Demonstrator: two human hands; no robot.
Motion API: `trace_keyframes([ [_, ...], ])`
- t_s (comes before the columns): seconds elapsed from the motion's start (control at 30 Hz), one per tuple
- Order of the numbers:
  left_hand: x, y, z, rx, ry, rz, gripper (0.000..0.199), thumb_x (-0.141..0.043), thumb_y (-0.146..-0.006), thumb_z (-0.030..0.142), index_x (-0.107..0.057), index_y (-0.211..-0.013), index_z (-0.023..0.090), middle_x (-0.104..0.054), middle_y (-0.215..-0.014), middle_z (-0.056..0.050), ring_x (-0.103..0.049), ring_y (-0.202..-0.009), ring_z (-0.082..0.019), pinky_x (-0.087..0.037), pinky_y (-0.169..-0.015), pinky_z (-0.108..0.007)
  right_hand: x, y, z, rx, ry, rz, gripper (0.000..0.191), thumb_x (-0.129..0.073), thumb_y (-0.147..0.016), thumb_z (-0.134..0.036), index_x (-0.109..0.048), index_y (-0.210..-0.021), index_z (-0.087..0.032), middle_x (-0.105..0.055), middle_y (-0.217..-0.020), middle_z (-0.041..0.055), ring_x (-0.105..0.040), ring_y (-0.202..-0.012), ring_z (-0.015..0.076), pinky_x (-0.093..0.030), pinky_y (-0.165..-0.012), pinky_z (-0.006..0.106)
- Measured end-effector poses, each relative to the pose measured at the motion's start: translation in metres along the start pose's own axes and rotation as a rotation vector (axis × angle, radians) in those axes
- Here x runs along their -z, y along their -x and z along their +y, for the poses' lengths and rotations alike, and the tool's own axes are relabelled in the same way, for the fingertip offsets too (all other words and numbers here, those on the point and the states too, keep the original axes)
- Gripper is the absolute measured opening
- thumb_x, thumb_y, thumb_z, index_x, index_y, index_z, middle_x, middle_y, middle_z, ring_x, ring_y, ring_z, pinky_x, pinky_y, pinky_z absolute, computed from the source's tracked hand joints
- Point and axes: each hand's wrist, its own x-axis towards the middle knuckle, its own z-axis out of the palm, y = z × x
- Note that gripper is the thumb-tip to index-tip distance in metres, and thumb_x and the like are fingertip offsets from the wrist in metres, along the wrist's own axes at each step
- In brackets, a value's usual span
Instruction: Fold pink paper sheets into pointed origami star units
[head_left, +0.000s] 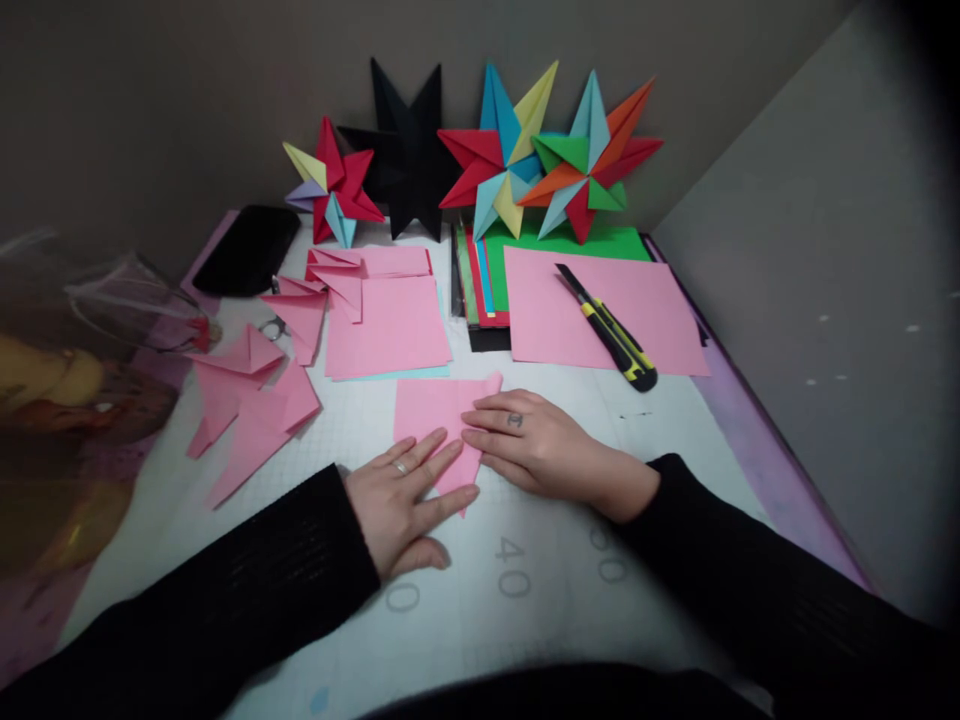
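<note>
A partly folded sheet of pink paper (418, 405) lies on the white mat in front of me. Its right side is turned in, and its lower end narrows to a point. My left hand (401, 500), with a ring on one finger, rests flat on the lower left of the paper, fingers spread. From the right, my right hand (536, 445) lies with stretched fingers along the paper's folded edge, fingertips close to those of the left. Both hands press down without gripping. Part of the fold is hidden under the fingers.
Folded pink pieces (262, 410) lie to the left beside a stack of pink squares (390, 330). A cutter knife (611, 330) rests on a pink sheet (540, 320) at the right. Behind stand several paper stars (506, 165); a black phone (247, 250) lies back left.
</note>
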Motion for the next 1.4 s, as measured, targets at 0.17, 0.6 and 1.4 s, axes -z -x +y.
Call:
trace_keyframes([
  [0.17, -0.0006, 0.0004, 0.0001, 0.010, -0.003, -0.011, 0.068, -0.056, -0.081, 0.058, -0.035, -0.140, 0.031, -0.024, -0.152, -0.015, -0.013, -0.141, -0.036, -0.026, -0.107, -0.052, 0.0006, 0.0005, 0.0005, 0.015, 0.005, 0.018, 0.024, -0.055, -0.088, -0.023, -0.067, -0.109, -0.015, -0.067, -0.115, 0.0091, -0.057, -0.111, 0.0256, -0.052, -0.089, 0.044],
  [0.6, -0.0015, -0.0015, 0.0037, 0.043, 0.032, -0.008, 0.070, -0.057, -0.075, 0.065, -0.038, -0.137, 0.040, -0.008, -0.156, -0.009, -0.018, -0.139, -0.038, -0.025, -0.107, -0.053, -0.0014, 0.0016, 0.0004, 0.003, -0.011, -0.017, 0.027, -0.055, -0.088, -0.024, -0.065, -0.112, -0.017, -0.064, -0.121, 0.0088, -0.051, -0.120, 0.0267, -0.049, -0.094, 0.048],
  [1.4, -0.0031, 0.0012, 0.0009, 0.019, 0.080, 0.019, 0.071, -0.062, -0.072, 0.063, -0.043, -0.135, 0.034, -0.017, -0.154, -0.015, -0.014, -0.139, -0.039, -0.026, -0.107, -0.055, -0.0007, 0.0023, 0.0003, -0.018, 0.028, -0.061, 0.031, -0.052, -0.090, -0.027, -0.064, -0.115, -0.014, -0.064, -0.122, 0.0092, -0.054, -0.117, 0.0279, -0.050, -0.092, 0.048],
])
